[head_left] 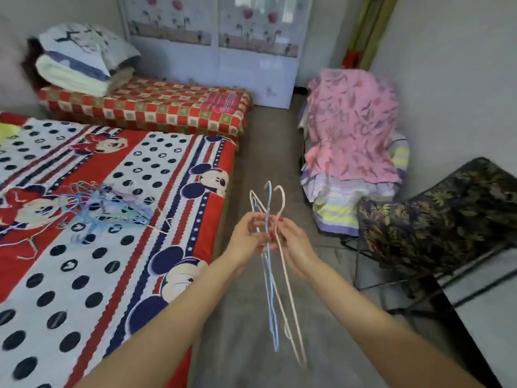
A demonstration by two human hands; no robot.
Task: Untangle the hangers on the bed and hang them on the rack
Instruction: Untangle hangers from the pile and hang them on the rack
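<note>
No legible writing shows. The left hand [247, 236] and right hand [292, 242] both pinch a bunch of wire hangers [275, 275] over the floor; tangled hangers [103, 204] lie on the bed [84, 275].

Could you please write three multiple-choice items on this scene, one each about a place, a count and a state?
1. Where does the tangled pile of hangers lie?
A. on the bed
B. on the floor
C. on a chair

2. How many hooks rise above the hands in the bunch of held hangers?
A. one
B. three
C. six

3. What are the two hands doing?
A. hanging empty
B. pressing on the bed
C. both gripping the held hangers

Answers: 1 A, the pile rests on the patterned bedcover. 2 B, a white, a blue and a pink hook show. 3 C, the left hand and right hand curl round the wires.
</note>
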